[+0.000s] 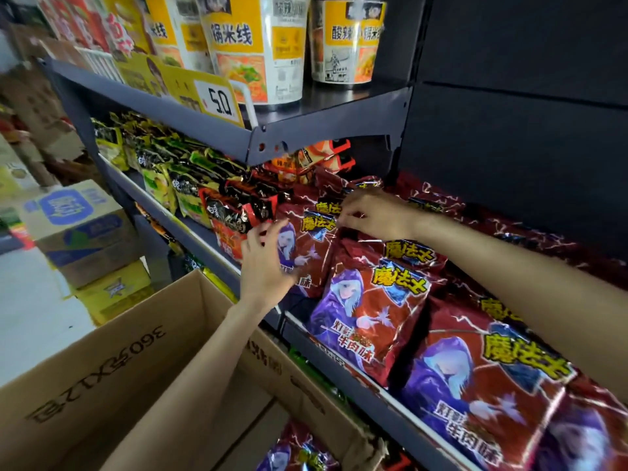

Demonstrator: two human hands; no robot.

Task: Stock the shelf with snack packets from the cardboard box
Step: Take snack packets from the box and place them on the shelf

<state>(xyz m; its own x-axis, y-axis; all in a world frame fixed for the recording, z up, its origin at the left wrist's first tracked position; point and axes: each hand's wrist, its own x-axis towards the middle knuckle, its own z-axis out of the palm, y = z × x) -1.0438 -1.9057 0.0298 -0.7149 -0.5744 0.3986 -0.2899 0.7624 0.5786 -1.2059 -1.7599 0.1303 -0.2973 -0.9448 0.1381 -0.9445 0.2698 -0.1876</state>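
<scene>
Red snack packets with a purple-hooded figure (367, 300) stand in rows on the middle shelf (373, 385). My left hand (265, 263) lies with straight fingers against the left edge of the leftmost red packet (306, 239). My right hand (370, 214) pinches the top edge of a red packet in the row behind. An open cardboard box (136, 351) stands below the shelf at the lower left, with more red packets (295, 450) inside it.
Black and green noodle packets (190, 178) fill the same shelf to the left. Cup noodles (258, 45) and a yellow price tag (210, 96) sit on the shelf above. Stacked cartons (85, 229) stand on the floor at the left. A dark panel (526, 96) closes the right.
</scene>
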